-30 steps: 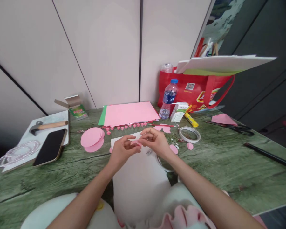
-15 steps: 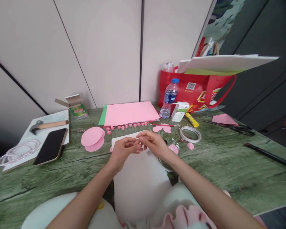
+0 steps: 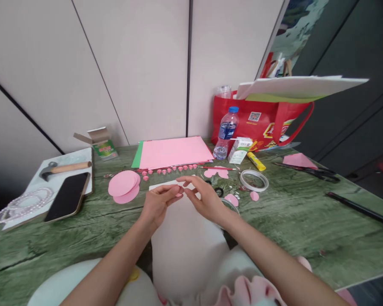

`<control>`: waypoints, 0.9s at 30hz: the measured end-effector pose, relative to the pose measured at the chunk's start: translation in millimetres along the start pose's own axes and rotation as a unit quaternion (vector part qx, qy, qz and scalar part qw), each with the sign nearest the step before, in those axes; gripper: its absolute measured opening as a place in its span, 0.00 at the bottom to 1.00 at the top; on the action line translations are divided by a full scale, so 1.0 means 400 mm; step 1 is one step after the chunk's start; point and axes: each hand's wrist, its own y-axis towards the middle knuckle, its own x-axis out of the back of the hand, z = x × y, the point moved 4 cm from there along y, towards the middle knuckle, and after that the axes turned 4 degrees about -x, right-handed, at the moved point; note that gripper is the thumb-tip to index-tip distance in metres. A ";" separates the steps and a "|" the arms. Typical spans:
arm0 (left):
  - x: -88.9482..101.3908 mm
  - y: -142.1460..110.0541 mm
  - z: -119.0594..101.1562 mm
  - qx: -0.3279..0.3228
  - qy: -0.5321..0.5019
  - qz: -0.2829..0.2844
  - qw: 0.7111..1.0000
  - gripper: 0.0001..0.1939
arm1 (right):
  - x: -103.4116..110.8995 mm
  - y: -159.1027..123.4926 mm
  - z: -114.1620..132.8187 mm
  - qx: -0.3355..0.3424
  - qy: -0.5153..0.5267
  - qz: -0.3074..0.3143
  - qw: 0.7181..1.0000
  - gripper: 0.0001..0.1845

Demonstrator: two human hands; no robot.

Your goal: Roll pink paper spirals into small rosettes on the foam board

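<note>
Over the white sheet (image 3: 187,238) in front of me, my left hand (image 3: 158,204) pinches a small pink paper piece (image 3: 179,192) between thumb and fingertips. My right hand (image 3: 206,199) is right beside it with thumb and index finger spread and curved around the piece's far side; whether a fingertip touches it I cannot tell. Beyond the hands runs a row of small pink rolled paper pieces (image 3: 169,170). Black scissor handles (image 3: 219,192) and a tape roll (image 3: 230,205) lie partly hidden by my right hand.
Pink paper circles (image 3: 123,183) and pink sheets (image 3: 175,152) lie behind. Rightward are a water bottle (image 3: 226,132), a small carton (image 3: 240,150), a glue stick (image 3: 256,162), a tape ring (image 3: 254,180) and a red bag (image 3: 261,110). Leftward are a phone (image 3: 68,196) and a hammer (image 3: 65,168).
The fingertips of both hands were together on the small piece. Now my right fingers have opened and drawn slightly apart, while the left keeps its pinch and sits a little further left.
</note>
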 end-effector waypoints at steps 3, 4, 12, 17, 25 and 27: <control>0.007 0.001 -0.004 -0.025 -0.008 -0.031 0.999 0.08 | -0.004 -0.003 -0.021 -0.105 0.035 -0.029 0.993 0.10; 0.009 0.002 -0.005 -0.031 -0.009 -0.038 0.999 0.08 | -0.012 -0.004 -0.031 -0.150 0.065 -0.012 0.986 0.12; -0.009 -0.009 -0.011 -0.061 0.001 -0.040 0.997 0.08 | -0.067 -0.019 -0.051 -0.288 0.288 0.074 0.910 0.20; -0.015 -0.013 -0.014 -0.073 0.031 -0.038 0.996 0.09 | -0.064 -0.018 -0.053 -0.299 0.326 0.049 0.896 0.18; -0.020 -0.015 -0.026 -0.107 0.106 -0.028 0.988 0.11 | -0.036 -0.009 -0.045 -0.294 0.309 -0.021 0.904 0.17; -0.021 -0.015 -0.027 -0.109 0.113 -0.021 0.987 0.11 | -0.033 -0.009 -0.047 -0.284 0.309 -0.033 0.907 0.16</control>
